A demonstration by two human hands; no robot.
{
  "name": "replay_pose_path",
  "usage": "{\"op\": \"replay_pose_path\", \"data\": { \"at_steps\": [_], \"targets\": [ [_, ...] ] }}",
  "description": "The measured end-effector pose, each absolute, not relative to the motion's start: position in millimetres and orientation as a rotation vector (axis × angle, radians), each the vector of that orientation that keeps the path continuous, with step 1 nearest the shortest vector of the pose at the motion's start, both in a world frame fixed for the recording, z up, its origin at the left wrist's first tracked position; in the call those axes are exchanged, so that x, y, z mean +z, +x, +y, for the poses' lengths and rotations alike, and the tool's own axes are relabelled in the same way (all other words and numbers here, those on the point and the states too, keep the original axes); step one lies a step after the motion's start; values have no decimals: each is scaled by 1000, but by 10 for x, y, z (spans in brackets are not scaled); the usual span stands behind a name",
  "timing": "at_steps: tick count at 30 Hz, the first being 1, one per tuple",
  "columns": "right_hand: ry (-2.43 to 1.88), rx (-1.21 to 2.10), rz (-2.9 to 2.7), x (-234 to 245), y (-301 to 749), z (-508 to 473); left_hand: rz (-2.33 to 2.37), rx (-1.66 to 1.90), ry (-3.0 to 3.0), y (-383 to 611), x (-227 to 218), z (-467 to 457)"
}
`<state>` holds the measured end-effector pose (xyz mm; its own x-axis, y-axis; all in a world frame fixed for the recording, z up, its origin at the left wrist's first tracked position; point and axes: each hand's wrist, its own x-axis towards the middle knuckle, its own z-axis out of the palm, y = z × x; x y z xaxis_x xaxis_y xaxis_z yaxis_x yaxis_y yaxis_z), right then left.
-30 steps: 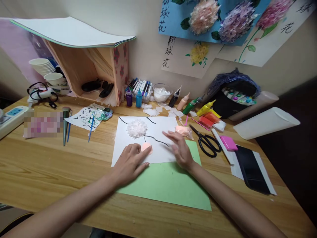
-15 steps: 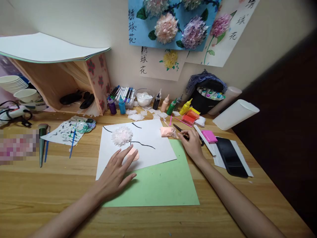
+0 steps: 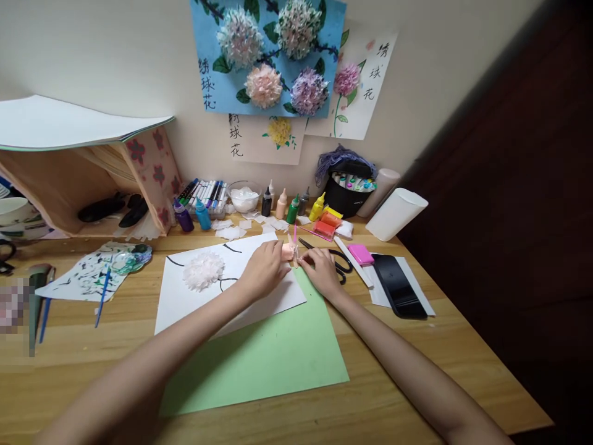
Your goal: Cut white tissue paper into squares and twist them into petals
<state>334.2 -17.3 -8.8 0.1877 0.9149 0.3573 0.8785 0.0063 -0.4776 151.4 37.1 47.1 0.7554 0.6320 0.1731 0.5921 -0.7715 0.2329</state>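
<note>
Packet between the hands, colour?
The packet is light peach, seen best in the head view.

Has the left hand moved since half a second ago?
Yes: judged against the white sheet, the left hand has shifted right and farther from the person, to the peach packet at the sheet's right edge.

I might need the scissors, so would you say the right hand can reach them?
Probably yes: the scissors lie beside the right hand, largely uncovered, though that hand seems busy with the peach packet.

Pkt (image 3: 288, 251) peach; drawing sheet (image 3: 176, 300) wht w/ blk lines; other sheet (image 3: 259, 358) lt grn; scissors (image 3: 343, 271) blk.
</note>
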Motion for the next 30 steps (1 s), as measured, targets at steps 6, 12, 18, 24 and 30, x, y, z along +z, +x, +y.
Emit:
{"op": "replay_pose_path", "data": {
  "at_steps": [6, 12, 18, 24, 30],
  "targets": [
    [-1667, 243, -1573, -8, 3344, -219, 988, 93, 2705, 1921, 495, 732],
    [-1454, 219, -1454, 88, 3294, -291, 628, 330, 2281, 1590, 750, 559],
    [-1319, 167, -1486, 71, 3235, -341, 635, 366, 2050, 1470, 825, 290],
    [-1201, 175, -1502, 67, 3195, -392, 617, 399, 1984, 1484, 765, 224],
    [-1236, 337, -1498, 99, 3198, -371, 627, 406, 1950, 1504, 708, 214]
  ]
}}
